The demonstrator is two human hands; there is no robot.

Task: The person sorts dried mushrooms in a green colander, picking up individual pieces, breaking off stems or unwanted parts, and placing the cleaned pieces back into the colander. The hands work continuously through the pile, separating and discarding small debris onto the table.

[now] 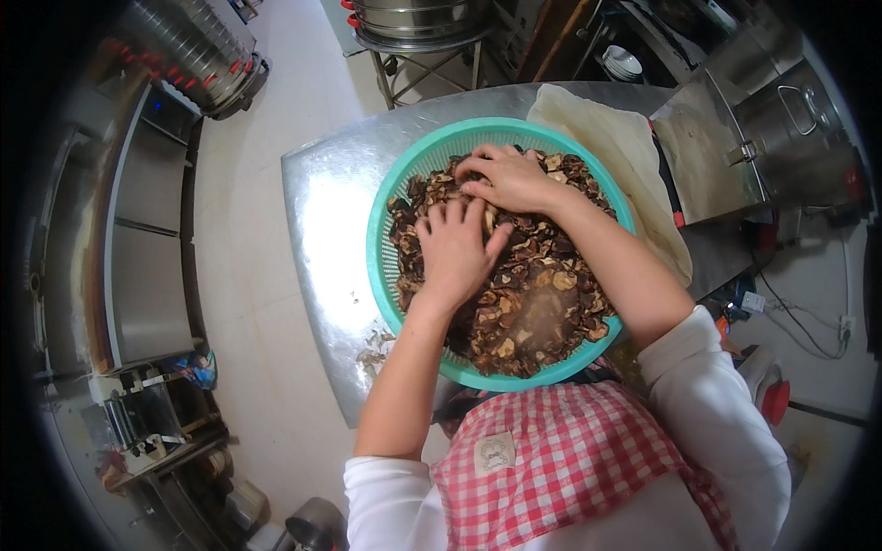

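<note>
A round green plastic basket [377, 275] with slotted walls stands on a stainless steel table, close against my checked apron. Brown dried pieces with paler cut faces, probably dried mushrooms [506, 303], fill much of it. My left hand [451, 244] rests on the pieces at the left of the middle, palm down, fingers spread. Further back, my right hand [506, 179] lies on the heap with its fingers bent into the pieces; whether it grips any is hidden. The two hands are close together. Some pieces in the front part look wet or hazy.
The steel table [324, 206] bears small scraps [375, 351] left of the basket. A pale cloth [606, 131] lies behind and right of it, beside a steel box [710, 151]. Stacked steamers [420, 17] stand on a rack beyond the table; a steel cabinet [151, 241] is at left.
</note>
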